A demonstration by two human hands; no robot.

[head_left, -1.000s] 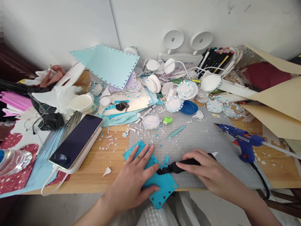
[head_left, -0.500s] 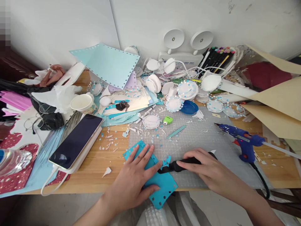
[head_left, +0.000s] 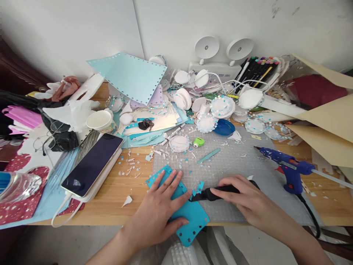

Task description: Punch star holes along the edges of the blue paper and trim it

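My left hand (head_left: 161, 208) lies flat with spread fingers on a bright blue sheet of paper (head_left: 194, 219), which has small punched shapes along its edges and hangs over the table's front edge. In my right hand (head_left: 241, 195) is a black utility knife (head_left: 222, 192), its dark blade (head_left: 197, 197) pointing left at the sheet, close to my left index fingertip. A narrow blue paper strip (head_left: 201, 186) with punched gaps curls up beside the blade. Under the sheet's upper part and the knife lies a grey cutting mat (head_left: 231, 162).
A blue glue gun (head_left: 289, 163) lies on the right. A phone (head_left: 93, 165) rests on a white box at left, near a paper cup (head_left: 100, 121). White discs (head_left: 222, 106) with blue bits, a green punch (head_left: 198, 142) and paper scraps fill the back and middle.
The view has shifted slightly, so things appear a little further right. The blue strip at the blade stands slightly more apart from the sheet. Both hands keep nearly the same pose.
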